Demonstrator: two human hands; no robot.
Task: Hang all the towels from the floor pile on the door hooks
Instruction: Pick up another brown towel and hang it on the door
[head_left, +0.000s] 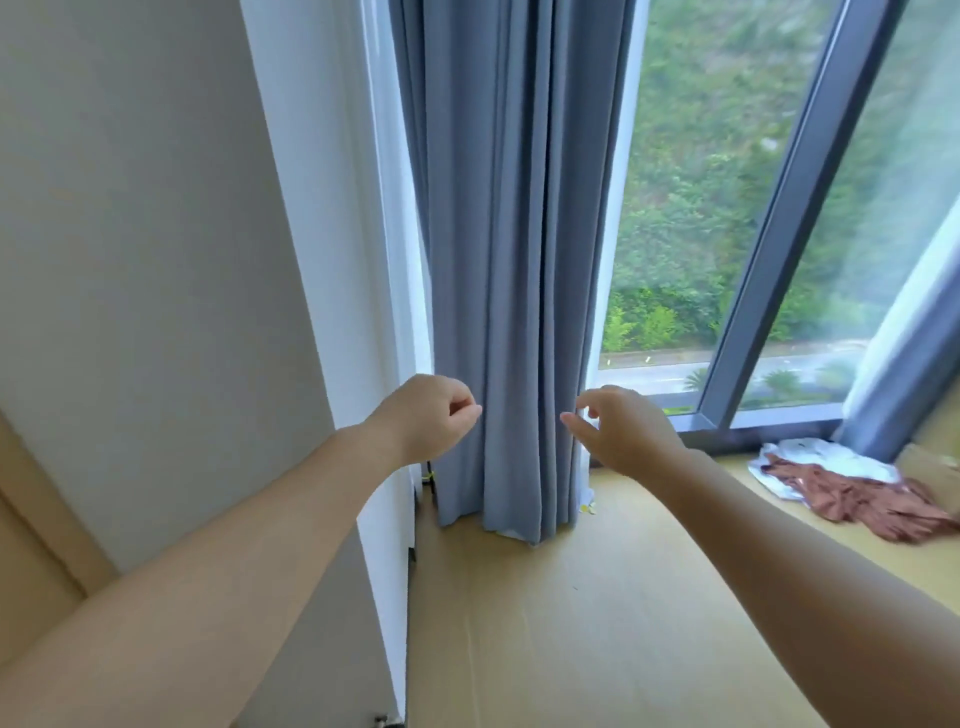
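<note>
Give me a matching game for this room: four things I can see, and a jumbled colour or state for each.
Things:
1 curtain
2 cloth pile
3 window frame
4 floor

Colour or state:
A pale wood
B rust-brown and white, crumpled
C dark grey, rigid
D blue-grey, hanging in folds

Pairs: 1-D, 2-B, 3-C, 4-A

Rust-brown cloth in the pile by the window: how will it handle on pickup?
Likely floppy: the rust-brown cloth lies crumpled in soft folds, so it should drape and trail. Probably light, being thin-looking. It overlaps the white cloth, so lifting one may drag the other.
</note>
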